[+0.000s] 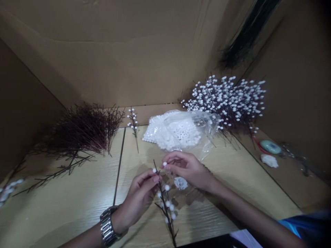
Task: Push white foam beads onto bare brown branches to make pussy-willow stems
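No legible txt, labels or nos. in view.

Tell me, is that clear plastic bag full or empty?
Partly full: the clear bag holds a broad heap of white balls, while its right end is slack, crumpled plastic.

Left wrist: one silver-toned metal watch, linked bracelet band; forearms uncovered. At the right elbow: dark fabric; bright blue patch.

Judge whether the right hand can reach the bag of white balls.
Probably yes: the bag lies just beyond the right hand, nothing visibly between them, though it pinches a white ball.
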### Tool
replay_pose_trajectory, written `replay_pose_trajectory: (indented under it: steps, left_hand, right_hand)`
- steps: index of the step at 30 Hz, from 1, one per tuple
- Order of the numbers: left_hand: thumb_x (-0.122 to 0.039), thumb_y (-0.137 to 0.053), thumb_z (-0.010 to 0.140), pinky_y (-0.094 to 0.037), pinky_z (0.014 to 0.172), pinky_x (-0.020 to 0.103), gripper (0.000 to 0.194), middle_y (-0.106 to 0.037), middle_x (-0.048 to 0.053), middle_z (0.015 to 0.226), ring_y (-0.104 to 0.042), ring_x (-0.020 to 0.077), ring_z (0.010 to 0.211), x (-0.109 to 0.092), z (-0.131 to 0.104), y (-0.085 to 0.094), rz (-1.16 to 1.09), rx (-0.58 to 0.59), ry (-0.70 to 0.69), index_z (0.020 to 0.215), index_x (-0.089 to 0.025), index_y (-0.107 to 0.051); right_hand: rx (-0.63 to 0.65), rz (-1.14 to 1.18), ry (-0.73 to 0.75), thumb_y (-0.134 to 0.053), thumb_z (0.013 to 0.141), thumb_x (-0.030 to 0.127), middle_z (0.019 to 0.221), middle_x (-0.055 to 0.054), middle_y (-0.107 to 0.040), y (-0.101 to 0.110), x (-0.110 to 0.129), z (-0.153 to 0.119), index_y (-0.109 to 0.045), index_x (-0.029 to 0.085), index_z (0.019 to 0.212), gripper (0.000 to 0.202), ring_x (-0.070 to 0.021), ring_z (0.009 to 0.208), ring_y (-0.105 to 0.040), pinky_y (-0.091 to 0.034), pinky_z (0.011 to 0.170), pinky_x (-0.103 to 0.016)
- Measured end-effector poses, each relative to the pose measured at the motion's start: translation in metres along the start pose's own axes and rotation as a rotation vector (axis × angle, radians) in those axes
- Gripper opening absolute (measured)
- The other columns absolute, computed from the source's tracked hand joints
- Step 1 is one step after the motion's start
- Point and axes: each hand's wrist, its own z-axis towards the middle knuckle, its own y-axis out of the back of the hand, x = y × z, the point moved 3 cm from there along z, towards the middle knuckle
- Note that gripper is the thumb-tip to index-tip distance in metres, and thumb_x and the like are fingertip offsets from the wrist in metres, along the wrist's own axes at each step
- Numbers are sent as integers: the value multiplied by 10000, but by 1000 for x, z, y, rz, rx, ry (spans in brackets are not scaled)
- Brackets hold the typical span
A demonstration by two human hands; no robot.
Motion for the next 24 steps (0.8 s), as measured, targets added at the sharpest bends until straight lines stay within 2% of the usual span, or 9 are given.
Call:
replay_pose_trajectory:
  steps: [3, 8, 10, 16, 24]
  left_hand:
    - [-340, -850, 766, -436, 735, 248, 199, -709, 20, 891, -561, 150, 811, -1, 1, 1, -9, -21, -2, 913, -218, -794]
    - [-317, -841, 778, -439, 746, 252, 176, -731, 22, 915, -577, 156, 835, -2, 2, 1, -19, -36, 1, 924, -226, -800]
    - [-303, -832, 791, -441, 741, 247, 154, -728, 15, 904, -578, 148, 817, -1, 2, 1, -33, -27, 4, 917, -223, -795]
    - [-282, -794, 840, -445, 752, 220, 92, -689, -9, 846, -567, 124, 800, 0, 2, 5, -19, 16, -7, 900, -214, -778]
    - [-294, -801, 834, -444, 714, 201, 122, -665, -16, 820, -553, 108, 772, 0, 2, 4, 4, 11, 2, 922, -215, -773]
  right_hand:
    - [6, 32, -47, -777, 808, 323, 944, -28, -748, -6, -6, -4, -747, 230, 923, 151, -180, 891, -700, -558, 834, -353]
    - [22, 210, -74, -819, 756, 259, 956, -15, -740, -14, -11, -6, -742, 260, 1016, 271, -161, 885, -694, -563, 860, -361]
    - [9, 221, -68, -826, 743, 220, 933, -4, -727, -14, -11, -6, -734, 263, 1030, 305, -148, 868, -684, -558, 857, -348]
    - [0, 231, -66, -821, 737, 177, 888, 8, -722, -14, -11, -6, -731, 242, 935, 226, -127, 819, -681, -563, 820, -316]
    - [5, 238, -55, -827, 735, 170, 921, -5, -734, -14, -15, -5, -720, 230, 982, 275, -128, 855, -692, -563, 830, -303]
